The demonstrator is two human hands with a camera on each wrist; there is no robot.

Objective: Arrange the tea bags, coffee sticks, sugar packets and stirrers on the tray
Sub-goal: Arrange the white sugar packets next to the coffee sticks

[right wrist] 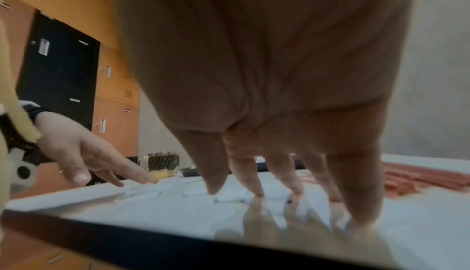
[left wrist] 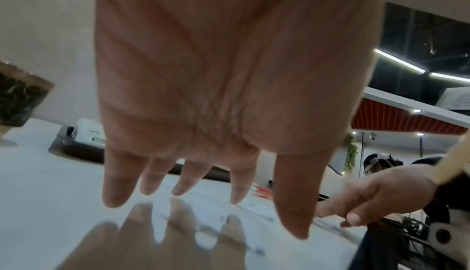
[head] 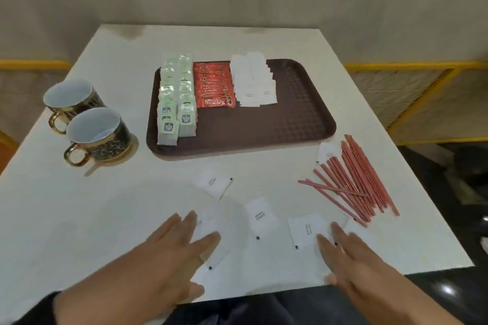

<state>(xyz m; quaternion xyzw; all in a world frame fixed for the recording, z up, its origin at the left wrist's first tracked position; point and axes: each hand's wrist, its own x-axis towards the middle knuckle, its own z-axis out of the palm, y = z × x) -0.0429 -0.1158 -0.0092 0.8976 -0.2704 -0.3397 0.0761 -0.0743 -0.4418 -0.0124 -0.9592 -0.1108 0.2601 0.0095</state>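
1. Bottom of the head view: left hand and right hand, both palm-down with fingers straight and spread, holding nothing. The left fingers lie over a flat white sugar packet at lower centre; the right fingertips sit on another square paper packet.
2. The left wrist view shows the left hand's fingertips just above the glossy table, mirrored in its surface. The right wrist view shows the right hand's fingertips touching the white paper; the head view cannot settle that contact.
3. Middle band, head view: two more loose packets at centre, one near, one further up. At right, a loose fan of thin, straight red stirrers on the white tabletop, with one packet tucked at their upper end.
4. Upper centre: a dark brown rectangular tray with rounded corners and a waffle-textured floor. On its left half, from left to right: two overlapping rows of pale green tea bags, a block of glossy red coffee sticks, and shingled white sugar packets.
5. Left of the tray: two round cups with dark patterned sides, gold handles and pale interiors.
6. Only the wrist views show the room: orange cabinets and a dark ceiling with strip lights.
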